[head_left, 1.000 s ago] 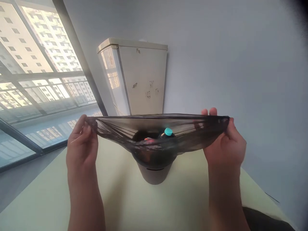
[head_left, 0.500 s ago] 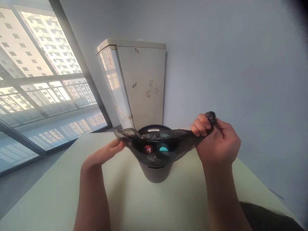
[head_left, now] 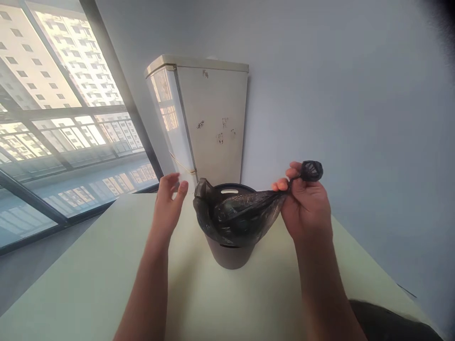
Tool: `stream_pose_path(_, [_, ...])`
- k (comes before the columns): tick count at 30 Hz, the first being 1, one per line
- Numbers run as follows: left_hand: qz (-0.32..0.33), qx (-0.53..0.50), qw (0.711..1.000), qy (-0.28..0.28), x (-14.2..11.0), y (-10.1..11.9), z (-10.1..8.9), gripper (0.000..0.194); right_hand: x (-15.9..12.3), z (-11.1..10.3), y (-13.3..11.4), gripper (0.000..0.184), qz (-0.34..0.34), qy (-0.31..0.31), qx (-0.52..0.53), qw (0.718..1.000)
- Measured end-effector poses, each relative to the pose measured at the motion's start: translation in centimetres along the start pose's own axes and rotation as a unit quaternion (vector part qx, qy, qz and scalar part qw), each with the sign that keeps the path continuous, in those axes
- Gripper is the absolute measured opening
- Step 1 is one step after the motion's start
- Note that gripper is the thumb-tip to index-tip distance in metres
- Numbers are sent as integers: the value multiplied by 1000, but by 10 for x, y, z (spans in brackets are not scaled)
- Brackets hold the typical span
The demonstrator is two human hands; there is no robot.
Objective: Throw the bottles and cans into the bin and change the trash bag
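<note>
A black plastic bag (head_left: pixel 241 215) lines a dark bin (head_left: pixel 232 258) that stands on the pale table. My right hand (head_left: pixel 302 203) grips a twisted, knotted end of the bag and stretches it to the right of the bin. A balled-up tip of the plastic pokes out above that hand. My left hand (head_left: pixel 168 203) is raised just left of the bin, its fingers and thumb apart, with nothing in it. The bag's loose left edge stands up at the rim close by. Folds of plastic hide what lies inside.
The pale green table (head_left: pixel 117 274) extends around the bin. Behind it rises a white fridge (head_left: pixel 213 104) with worn marks, against a grey-blue wall. Large windows (head_left: pixel 71 118) are on the left. Something dark (head_left: pixel 391 322) lies at the lower right.
My left hand has let go of the bag's left edge and turned upright. The bag's mouth has collapsed, covering the red and turquoise items seen before. My right hand has shifted slightly left.
</note>
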State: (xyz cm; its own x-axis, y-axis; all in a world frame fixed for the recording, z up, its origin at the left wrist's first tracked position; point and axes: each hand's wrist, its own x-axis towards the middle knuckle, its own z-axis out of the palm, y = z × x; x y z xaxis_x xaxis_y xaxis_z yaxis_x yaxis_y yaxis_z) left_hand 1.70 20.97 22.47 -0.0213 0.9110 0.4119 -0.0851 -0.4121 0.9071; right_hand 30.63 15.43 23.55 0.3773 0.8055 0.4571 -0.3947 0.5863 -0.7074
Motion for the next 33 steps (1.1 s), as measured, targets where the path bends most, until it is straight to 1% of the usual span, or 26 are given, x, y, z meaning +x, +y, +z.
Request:
stream_pose_path(1, [-3, 67, 997, 37, 1, -3, -4, 50, -1, -1, 1, 28, 3, -1, -6, 1000])
stream_pose_path(2, [-18, 116, 992, 46, 1, -5, -6, 49, -2, -1, 1, 24, 5, -3, -11, 1000])
stream_pose_path(3, [-43, 141, 989, 17, 2, -7, -7, 48, -3, 0, 1, 22, 8, -8, -14, 1000])
stream_pose_path(5, [-78, 126, 985, -90, 2, -9, -3, 43, -5, 3, -1, 21, 15, -21, -16, 1000])
stream_pose_path(6, [-73, 105, 984, -124, 1, -9, 3, 40, -6, 6, -1, 23, 19, -28, -15, 999])
stream_pose_path(7, [-54, 83, 987, -129, -1, -9, 9, 38, -8, 9, -3, 25, 22, -35, -15, 999])
stream_pose_path(8, [-26, 60, 992, -108, -3, -9, 16, 37, -9, 12, -4, 26, 24, -43, -14, 999])
stream_pose_path(10, [16, -4, 999, -36, -7, -9, 29, 40, -12, 17, -6, 29, 32, -56, -15, 998])
stream_pose_path(11, [19, -46, 999, -11, -9, -9, 34, 43, -14, 18, -6, 30, 38, -61, -17, 997])
stream_pose_path(13, [5, -137, 991, 12, -13, -9, 38, 44, -16, 20, -6, 31, 59, -76, -27, 995])
stream_pose_path(15, [-23, -212, 977, 1, -15, -7, 38, 40, -19, 20, -4, 34, 89, -108, -39, 989])
stream_pose_path(17, [-43, -257, 965, -33, -16, -4, 38, 37, -20, 23, 0, 37, 113, -147, -37, 982])
stream_pose_path(19, [-36, -279, 958, -63, -18, 0, 40, 40, -22, 27, 4, 39, 106, -159, -14, 981])
stream_pose_path(20, [-22, -284, 956, -66, -18, 3, 41, 44, -22, 29, 6, 39, 94, -154, 3, 984])
stream_pose_path(22, [11, -288, 957, -45, -19, 6, 44, 51, -22, 33, 10, 36, 69, -135, 31, 988])
stream_pose_path(24, [25, -280, 960, -14, -19, 7, 43, 53, -22, 33, 12, 34, 64, -121, 48, 989])
stream_pose_path(27, [15, -271, 962, 14, -18, 3, 33, 42, -20, 26, 15, 39, 72, -122, 60, 988])
stream_pose_path(28, [8, -278, 960, 8, -17, 1, 28, 38, -20, 23, 16, 41, 79, -134, 58, 986])
stream_pose_path(30, [-15, -293, 955, -36, -18, 1, 22, 35, -20, 19, 17, 41, 108, -169, 34, 979])
stream_pose_path(33, [-68, -258, 950, -160, -21, 7, 24, 41, -24, 20, 18, 33, 163, -218, -34, 962])
